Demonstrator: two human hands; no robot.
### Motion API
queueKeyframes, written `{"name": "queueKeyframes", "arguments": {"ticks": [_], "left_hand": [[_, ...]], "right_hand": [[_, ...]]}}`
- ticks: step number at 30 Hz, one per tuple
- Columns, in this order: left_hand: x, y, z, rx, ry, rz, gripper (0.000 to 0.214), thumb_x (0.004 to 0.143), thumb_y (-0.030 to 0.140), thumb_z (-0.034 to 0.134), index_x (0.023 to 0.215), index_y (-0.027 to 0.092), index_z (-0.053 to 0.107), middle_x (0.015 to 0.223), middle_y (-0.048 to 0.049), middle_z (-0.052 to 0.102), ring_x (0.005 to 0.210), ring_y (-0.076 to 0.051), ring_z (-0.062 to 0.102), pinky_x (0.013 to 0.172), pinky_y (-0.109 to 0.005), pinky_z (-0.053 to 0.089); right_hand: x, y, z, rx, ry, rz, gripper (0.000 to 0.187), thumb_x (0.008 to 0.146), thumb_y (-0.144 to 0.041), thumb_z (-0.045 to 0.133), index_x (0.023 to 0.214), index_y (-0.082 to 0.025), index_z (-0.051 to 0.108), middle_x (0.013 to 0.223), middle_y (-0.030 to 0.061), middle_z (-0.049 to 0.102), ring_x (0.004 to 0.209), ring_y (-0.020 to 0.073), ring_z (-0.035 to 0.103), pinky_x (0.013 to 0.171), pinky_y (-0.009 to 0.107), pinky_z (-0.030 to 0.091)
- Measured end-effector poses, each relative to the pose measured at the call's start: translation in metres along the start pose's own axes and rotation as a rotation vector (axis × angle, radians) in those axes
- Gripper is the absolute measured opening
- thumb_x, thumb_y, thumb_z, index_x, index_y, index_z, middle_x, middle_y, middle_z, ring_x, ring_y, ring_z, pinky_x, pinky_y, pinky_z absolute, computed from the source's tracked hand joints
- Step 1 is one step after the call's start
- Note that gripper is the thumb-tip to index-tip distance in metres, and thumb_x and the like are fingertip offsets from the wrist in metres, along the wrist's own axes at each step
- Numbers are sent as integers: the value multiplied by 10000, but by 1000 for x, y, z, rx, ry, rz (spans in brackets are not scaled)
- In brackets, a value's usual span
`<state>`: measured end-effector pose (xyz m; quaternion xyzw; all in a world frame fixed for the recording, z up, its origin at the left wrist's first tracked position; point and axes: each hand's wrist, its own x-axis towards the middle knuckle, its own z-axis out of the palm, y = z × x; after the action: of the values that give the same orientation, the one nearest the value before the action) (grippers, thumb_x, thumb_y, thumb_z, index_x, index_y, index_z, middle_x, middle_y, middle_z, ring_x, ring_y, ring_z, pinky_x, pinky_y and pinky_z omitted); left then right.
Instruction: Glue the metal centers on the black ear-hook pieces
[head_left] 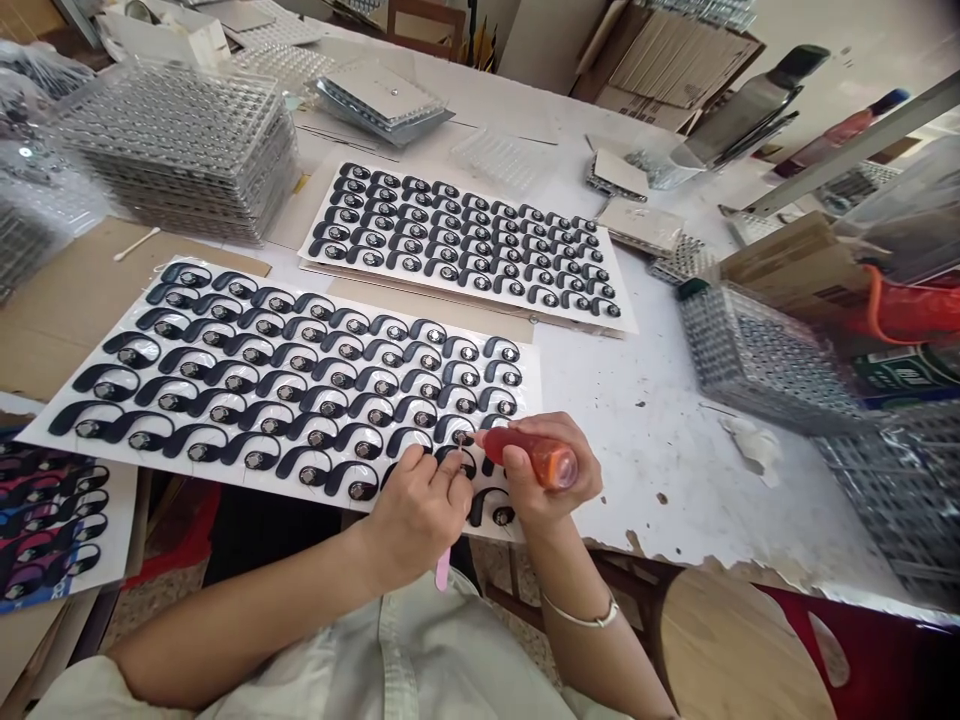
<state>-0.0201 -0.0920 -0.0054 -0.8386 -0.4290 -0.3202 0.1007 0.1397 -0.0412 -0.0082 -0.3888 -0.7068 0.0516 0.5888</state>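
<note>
My left hand (416, 515) rests over the lower edge of a white backing sheet (529, 400) laid out with rows of black ear-hook earphones (360, 445). A pink stick (442, 570) pokes out below that hand, held in its fingers, and the fingertips sit on an earphone (457, 460). My right hand (544, 470) grips an orange-red squeeze bottle (547, 460), with its narrow end pointing left toward the same earphone. The bottle's tip is partly hidden by my fingers. Earphones under both hands are partly covered.
A second sheet of earphones (480, 300) lies beyond the first on a white table (645, 440). Stacked transparent trays (172, 150) stand at the back left, metal-studded trays (757, 360) at the right. A sheet of multicoloured earphones (52, 520) lies at the left.
</note>
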Motion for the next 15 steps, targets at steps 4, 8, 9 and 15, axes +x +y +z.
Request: {"name": "queueKeyframes", "arguments": {"ticks": [4,8,9,15], "left_hand": [[1,0,-1,-5,-3,0,217,874,24,538,687,136,536,802,-124,697,549,-167,494,597,-333,416],[2,0,-2,-1,19,0,231,861,15,546,667,140,520,776,-121,691,532,-161,476,584,-328,403],[2,0,-2,2,21,2,241,860,12,544,660,143,513,759,-113,686,527,-158,470,580,-324,399],[2,-1,-5,-3,8,5,241,860,-15,520,674,139,512,796,-103,689,529,-143,461,585,-314,396]], "right_hand": [[-1,0,0,-29,7,-2,212,771,-260,687,943,-207,576,773,19,633,645,166,591,532,331,505],[0,-1,0,-29,20,17,205,762,-265,698,922,-198,589,755,17,634,628,161,586,527,322,497],[1,-2,-1,-10,31,27,199,765,-269,699,918,-197,595,753,17,635,629,161,588,528,321,497],[4,-12,-18,99,257,202,290,791,-423,679,966,-198,625,773,30,623,686,182,612,575,340,516]]}}
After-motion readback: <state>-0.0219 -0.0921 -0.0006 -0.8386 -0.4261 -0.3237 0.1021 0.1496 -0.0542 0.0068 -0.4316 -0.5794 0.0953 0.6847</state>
